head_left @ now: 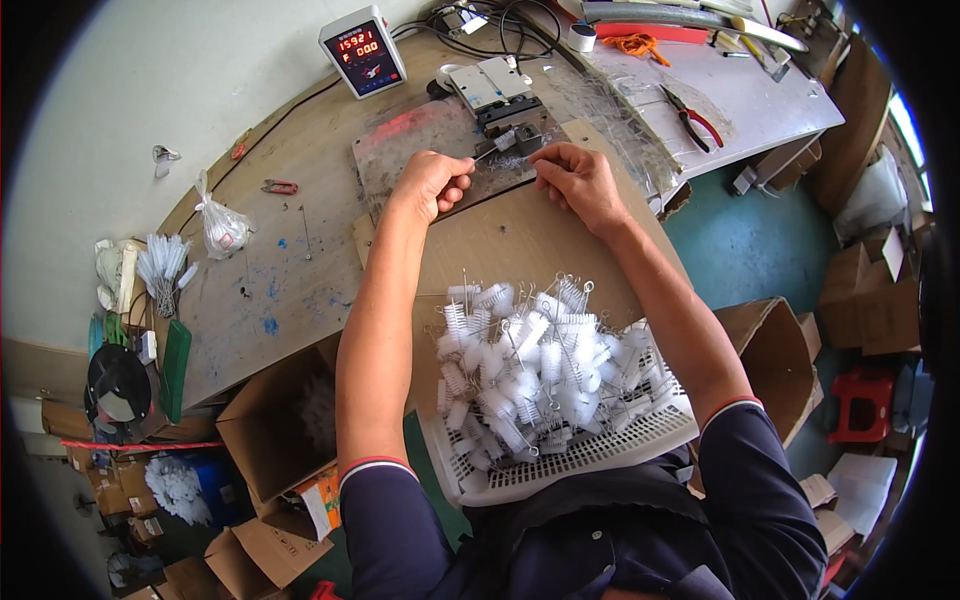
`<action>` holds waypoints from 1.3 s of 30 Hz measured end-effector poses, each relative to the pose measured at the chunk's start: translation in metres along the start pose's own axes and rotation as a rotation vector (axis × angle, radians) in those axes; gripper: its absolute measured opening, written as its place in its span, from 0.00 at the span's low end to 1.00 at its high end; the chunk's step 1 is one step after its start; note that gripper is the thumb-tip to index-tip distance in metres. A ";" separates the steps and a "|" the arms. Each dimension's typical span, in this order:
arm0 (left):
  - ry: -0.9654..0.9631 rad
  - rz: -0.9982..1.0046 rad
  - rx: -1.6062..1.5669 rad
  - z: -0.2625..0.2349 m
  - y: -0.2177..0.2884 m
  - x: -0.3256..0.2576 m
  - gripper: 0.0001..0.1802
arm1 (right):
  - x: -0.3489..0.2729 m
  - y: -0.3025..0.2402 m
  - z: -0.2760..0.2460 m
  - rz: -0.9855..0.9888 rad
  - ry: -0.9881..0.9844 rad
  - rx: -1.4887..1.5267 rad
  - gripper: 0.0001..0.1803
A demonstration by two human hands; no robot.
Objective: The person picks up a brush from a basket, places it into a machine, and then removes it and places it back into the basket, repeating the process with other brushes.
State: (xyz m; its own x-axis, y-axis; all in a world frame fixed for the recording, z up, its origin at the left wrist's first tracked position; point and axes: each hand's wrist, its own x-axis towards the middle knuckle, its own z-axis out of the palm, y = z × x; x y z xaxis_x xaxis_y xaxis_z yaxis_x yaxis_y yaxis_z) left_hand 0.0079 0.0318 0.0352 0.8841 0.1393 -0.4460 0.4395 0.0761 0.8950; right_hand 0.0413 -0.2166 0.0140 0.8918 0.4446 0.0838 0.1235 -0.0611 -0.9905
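Note:
My left hand (436, 186) is closed in a pinch on the wire stem of a small white bristle brush (504, 141). The brush's head points right, into the dark metal block of a small bench machine (500, 92). Just right of that block my right hand (580, 186) has thumb and forefinger pressed together; whatever is between them is too small to make out. Below my forearms, a white plastic basket (560, 480) is heaped with many similar brushes (530, 365) with looped wire ends.
A counter with a red digital display (363, 52) stands behind the machine. Pliers (692, 118) lie on the right-hand table; a tied plastic bag (222, 228) and bundled brushes (162, 265) are at left. Cardboard boxes (275, 420) and a red stool (862, 404) stand on the floor.

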 end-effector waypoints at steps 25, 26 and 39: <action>-0.007 0.046 0.046 0.004 0.001 0.008 0.08 | 0.002 0.003 0.000 -0.016 -0.002 -0.007 0.12; -0.001 0.057 0.054 0.005 0.001 0.007 0.07 | 0.002 0.003 0.000 -0.018 -0.001 -0.008 0.12; 0.244 0.366 0.514 0.009 -0.012 0.000 0.08 | 0.002 0.005 -0.001 -0.002 -0.005 0.004 0.12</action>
State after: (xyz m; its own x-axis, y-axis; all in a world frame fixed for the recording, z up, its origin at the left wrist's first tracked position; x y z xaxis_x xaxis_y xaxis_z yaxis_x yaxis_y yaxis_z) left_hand 0.0038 0.0221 0.0245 0.9557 0.2904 -0.0481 0.1915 -0.4894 0.8508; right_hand 0.0441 -0.2169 0.0091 0.8894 0.4490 0.0855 0.1239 -0.0567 -0.9907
